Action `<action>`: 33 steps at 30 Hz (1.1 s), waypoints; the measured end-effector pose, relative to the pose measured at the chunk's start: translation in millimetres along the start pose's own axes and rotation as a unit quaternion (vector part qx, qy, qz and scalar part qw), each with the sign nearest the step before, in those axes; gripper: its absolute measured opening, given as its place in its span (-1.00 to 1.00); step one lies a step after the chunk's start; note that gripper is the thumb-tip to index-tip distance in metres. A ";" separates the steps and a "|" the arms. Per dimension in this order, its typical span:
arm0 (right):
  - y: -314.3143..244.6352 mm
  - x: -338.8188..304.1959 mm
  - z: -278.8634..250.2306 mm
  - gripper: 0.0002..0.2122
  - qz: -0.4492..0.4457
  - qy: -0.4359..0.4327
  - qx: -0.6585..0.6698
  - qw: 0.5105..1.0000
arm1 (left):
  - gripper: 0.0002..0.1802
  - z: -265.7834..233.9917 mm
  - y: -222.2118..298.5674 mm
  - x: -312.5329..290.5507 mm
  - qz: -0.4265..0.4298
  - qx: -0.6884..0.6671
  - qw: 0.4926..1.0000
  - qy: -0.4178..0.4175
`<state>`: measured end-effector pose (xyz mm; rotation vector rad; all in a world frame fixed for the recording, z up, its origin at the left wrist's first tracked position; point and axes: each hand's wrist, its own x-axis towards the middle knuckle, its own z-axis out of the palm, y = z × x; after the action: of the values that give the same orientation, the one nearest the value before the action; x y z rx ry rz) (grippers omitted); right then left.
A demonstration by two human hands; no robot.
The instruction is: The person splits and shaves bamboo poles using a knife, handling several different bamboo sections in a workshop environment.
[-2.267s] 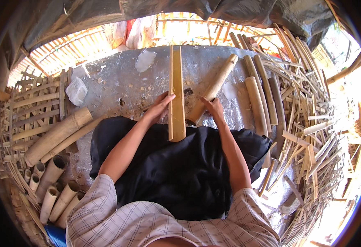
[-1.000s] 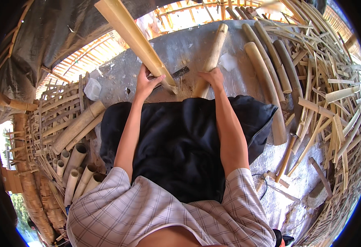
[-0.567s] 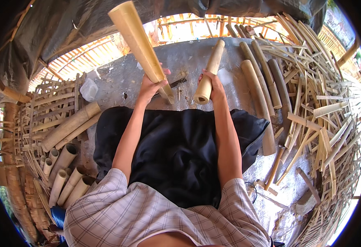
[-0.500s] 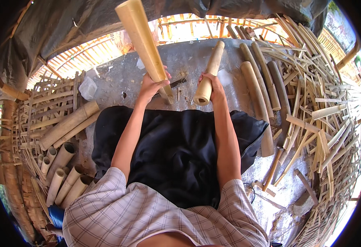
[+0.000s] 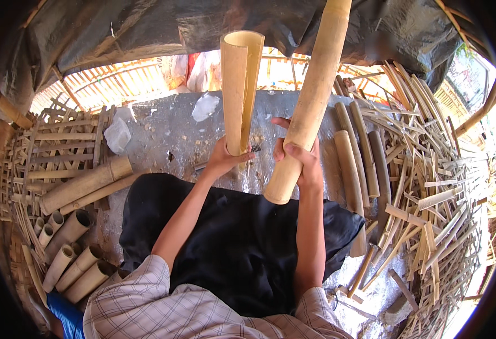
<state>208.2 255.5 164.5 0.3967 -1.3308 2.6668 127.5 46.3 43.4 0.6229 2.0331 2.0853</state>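
My left hand [image 5: 229,159] is closed around the lower end of a split bamboo tube [image 5: 234,96], which stands nearly upright with a lengthwise opening along its right side. A longer bamboo pole [image 5: 311,101], round and unsplit on the side I see, leans up to the right in my right hand [image 5: 303,157]. That hand's thumb and palm grip it near the lower end, while the index finger points out to the left. The two pieces are apart. Black cloth [image 5: 220,237] covers my lap below them. A dark flat bar [image 5: 200,166] lies partly hidden behind my left hand.
Several bamboo poles [image 5: 350,169] lie to the right, beside a large heap of split strips [image 5: 429,192]. Cut tubes [image 5: 70,231] cluster at the left, near thicker pieces [image 5: 87,183] and a slatted bamboo panel [image 5: 61,144]. A pale block [image 5: 117,135] sits on the grey floor [image 5: 157,127].
The split tube has swung upright, moved right and now shows its opening. My right hand has lifted the other pole, which now rises high and leans right. The view has tilted up slightly.
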 end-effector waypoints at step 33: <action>22.5 1.5 34.3 -0.21 -0.054 -0.017 0.059 0.997 | -0.31 -18.6 5.8 41.6 -0.046 -0.039 0.982 -0.176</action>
<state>207.4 214.6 167.5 0.5158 -1.1289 2.6677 83.6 45.5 56.9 0.8022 1.7421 1.8367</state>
